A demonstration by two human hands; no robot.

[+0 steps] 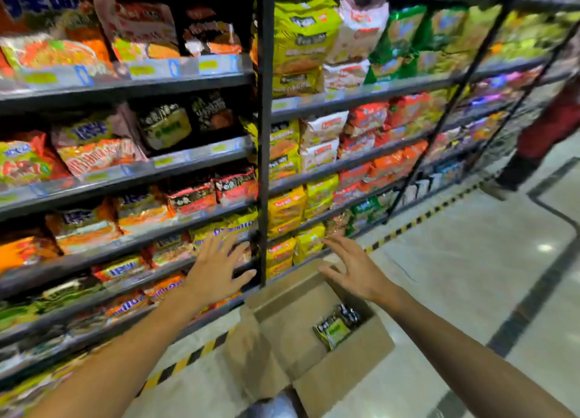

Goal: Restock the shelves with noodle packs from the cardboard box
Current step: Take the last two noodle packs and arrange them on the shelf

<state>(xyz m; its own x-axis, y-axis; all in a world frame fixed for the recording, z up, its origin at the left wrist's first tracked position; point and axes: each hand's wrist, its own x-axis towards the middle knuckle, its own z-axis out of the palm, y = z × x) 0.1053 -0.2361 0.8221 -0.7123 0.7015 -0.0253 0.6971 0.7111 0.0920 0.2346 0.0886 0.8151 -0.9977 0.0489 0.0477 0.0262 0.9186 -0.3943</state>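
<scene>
An open cardboard box (345, 367) stands on the floor in front of the shelves. Inside it lies a black-and-green noodle pack (337, 325) near its right wall. My left hand (216, 268) is held out with fingers spread, in front of the lower shelves and above the box's far left corner, holding nothing. My right hand (354, 268) hovers over the box's far edge, fingers spread and empty. The shelves (201, 153) carry rows of noodle packs; similar black-and-green packs (164, 125) sit on a middle shelf at the left.
A dark upright post (265, 135) divides two shelf bays. Yellow-black hazard tape (417, 219) runs along the shelf base on the shiny tiled floor. A person in red clothing (549, 128) stands in the aisle at the far right.
</scene>
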